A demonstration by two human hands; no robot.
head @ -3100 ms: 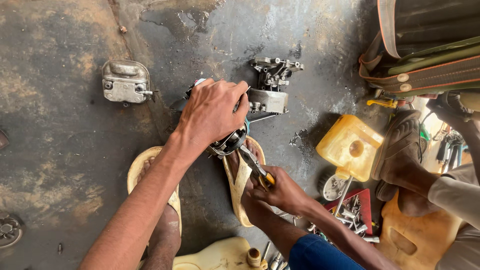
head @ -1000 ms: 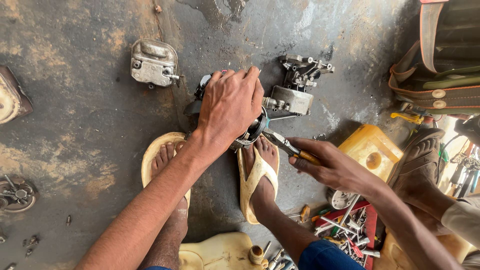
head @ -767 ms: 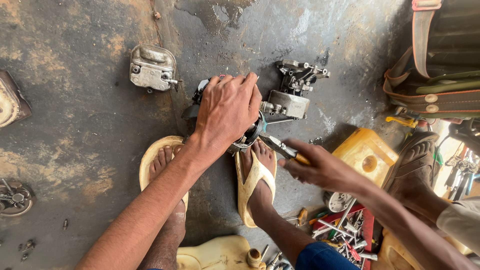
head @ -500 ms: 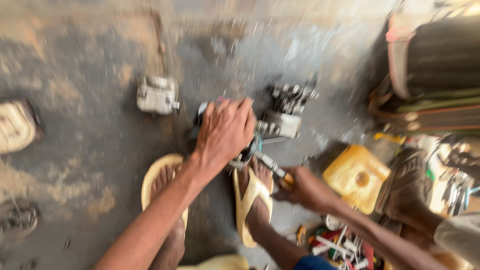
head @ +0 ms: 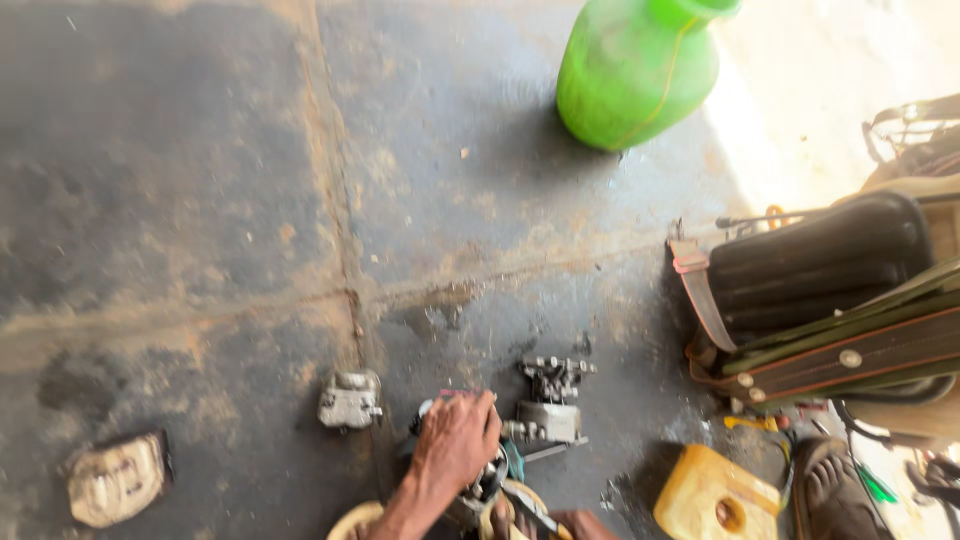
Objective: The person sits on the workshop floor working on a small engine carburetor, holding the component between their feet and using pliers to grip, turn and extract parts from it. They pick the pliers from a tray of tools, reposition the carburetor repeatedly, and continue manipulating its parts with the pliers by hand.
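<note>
Under left hand, upright engine part

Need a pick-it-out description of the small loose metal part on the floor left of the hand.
Start at the rusty seam running down the dark concrete floor. Follow it to the bottom, where the left hand rests on an engine part. Just left of that hand, apart from it, lies the small metal cover: pale grey, boxy and alone, unlike the darker, taller assembly on the hand's right.
</note>
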